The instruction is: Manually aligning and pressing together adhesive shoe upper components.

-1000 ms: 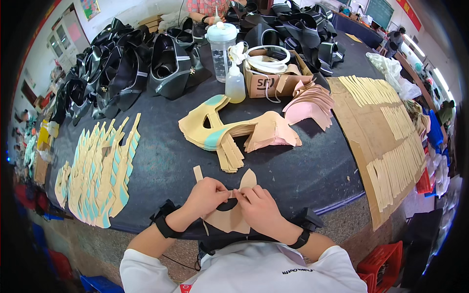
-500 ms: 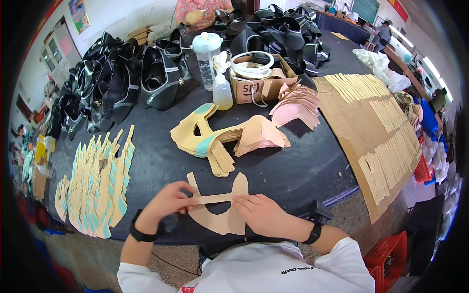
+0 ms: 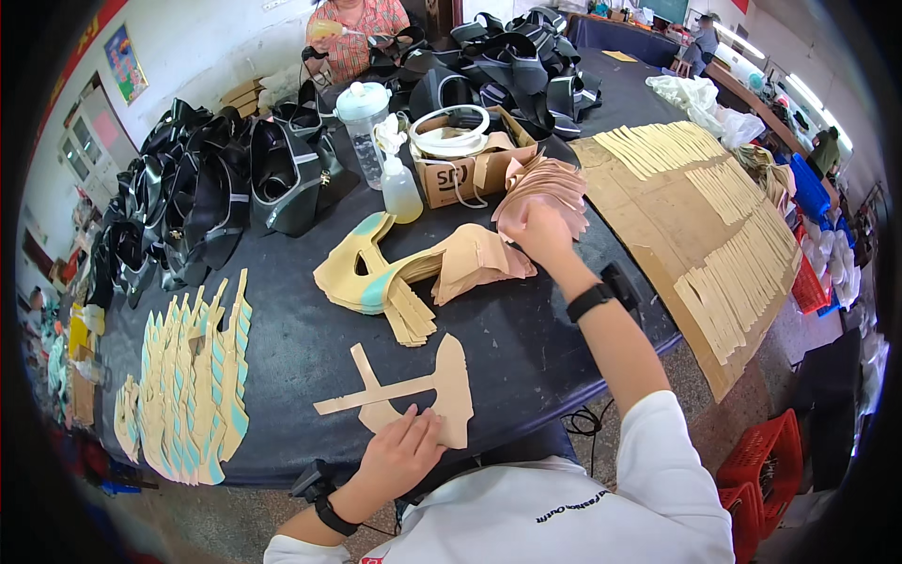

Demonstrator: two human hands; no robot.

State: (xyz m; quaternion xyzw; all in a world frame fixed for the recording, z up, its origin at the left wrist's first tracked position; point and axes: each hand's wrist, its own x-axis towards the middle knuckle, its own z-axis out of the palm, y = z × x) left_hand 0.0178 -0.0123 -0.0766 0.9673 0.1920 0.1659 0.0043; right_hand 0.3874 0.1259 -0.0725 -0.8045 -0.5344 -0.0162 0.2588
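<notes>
Near the table's front edge lies a tan U-shaped cut piece [image 3: 456,399]. A narrow straight strip [image 3: 362,399] crosses it and sticks out to the left. My left hand [image 3: 406,451] rests on the U-shaped piece's lower edge, fingers stretched out and flat. Farther off, my right hand [image 3: 545,235] is at the fanned stack of pink cut pieces [image 3: 543,183]. Its fingers are curled and pinched at the stack's near edge, seemingly on one pink piece, partly hidden by the hand. Just left of it sit stacked tan pieces with turquoise patches [image 3: 352,273] and folded pinkish pieces [image 3: 474,263].
Tan and turquoise strips [image 3: 193,385] lie at the left. A cardboard sheet [image 3: 658,226] with rows of strips is at the right. Behind stand a spray bottle [image 3: 402,193], a lidded jug [image 3: 363,127], a cardboard box [image 3: 451,179] and heaped black shoe uppers [image 3: 197,188]. A person [image 3: 352,42] works across the table.
My right hand has left the U-shaped piece and reached away to the pink stack. My left hand has let go of the strip and moved to the piece's lower edge. The view has shifted.
</notes>
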